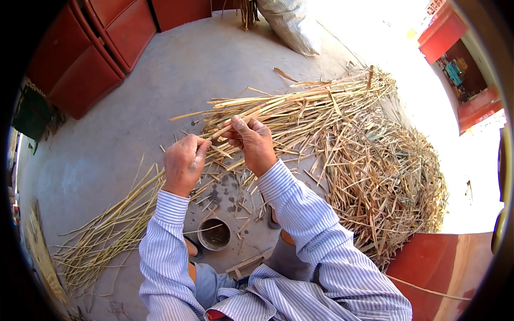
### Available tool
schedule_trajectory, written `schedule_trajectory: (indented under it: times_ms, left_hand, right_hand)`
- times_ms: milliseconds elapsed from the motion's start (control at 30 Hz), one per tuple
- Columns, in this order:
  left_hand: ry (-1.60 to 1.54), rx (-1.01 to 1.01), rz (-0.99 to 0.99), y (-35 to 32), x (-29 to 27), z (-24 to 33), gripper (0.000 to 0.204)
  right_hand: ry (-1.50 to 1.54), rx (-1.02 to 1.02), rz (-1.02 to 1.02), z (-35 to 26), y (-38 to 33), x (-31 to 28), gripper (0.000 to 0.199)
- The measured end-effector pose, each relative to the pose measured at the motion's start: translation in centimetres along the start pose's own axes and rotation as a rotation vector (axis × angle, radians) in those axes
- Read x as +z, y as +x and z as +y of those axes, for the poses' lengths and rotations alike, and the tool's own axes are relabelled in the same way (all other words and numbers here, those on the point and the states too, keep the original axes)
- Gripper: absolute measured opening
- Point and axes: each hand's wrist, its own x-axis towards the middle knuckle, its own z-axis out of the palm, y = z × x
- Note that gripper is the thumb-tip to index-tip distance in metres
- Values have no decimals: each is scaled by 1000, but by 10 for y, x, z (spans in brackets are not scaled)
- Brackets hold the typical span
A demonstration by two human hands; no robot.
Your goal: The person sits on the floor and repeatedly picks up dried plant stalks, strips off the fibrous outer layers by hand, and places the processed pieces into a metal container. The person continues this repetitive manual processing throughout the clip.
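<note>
While both hands, left hand (183, 162) and right hand (251, 142), pinch one dry reed stalk (227, 127), it looks light, stiff, brittle; best gripped mid-length.

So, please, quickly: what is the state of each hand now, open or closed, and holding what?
Left hand: closed on the lower part of a dry reed stalk.
Right hand: closed, pinching the same stalk higher up.

An open-air craft yard beside a building: a bare concrete floor (134, 123) carries a big heap of split reed stalks (375, 160). Red doors (101, 37) stand beyond the heap, a filled sack (292, 24) nearby, a small tin (214, 234) before it.
</note>
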Motion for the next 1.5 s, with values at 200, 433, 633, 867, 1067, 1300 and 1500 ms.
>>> schedule_trajectory:
  times_ms: [200,433,633,867,1067,1300,1500]
  left_hand:
    - [53,-38,-118,-4,-44,-23,15]
    - [-16,-99,-115,-4,-71,-22,16]
    - [13,10,-80,-1,-34,-8,18]
    - [-55,-202,-168,-21,-76,-43,16]
    - [-138,-209,-221,-13,-69,-23,20]
    - [-194,-229,-169,-3,-38,-7,20]
    - [-25,-111,-89,-7,-32,-8,18]
  right_hand:
    - [80,-127,265,-42,34,-46,21]
    - [85,-147,208,-41,28,-59,21]
    - [11,-91,166,-31,23,-43,18]
    - [150,-220,355,-73,60,-121,16]
    - [238,4,14,-56,23,-66,28]
    - [239,69,-272,-8,-5,-2,16]
    - [35,-25,-12,-3,4,-1,19]
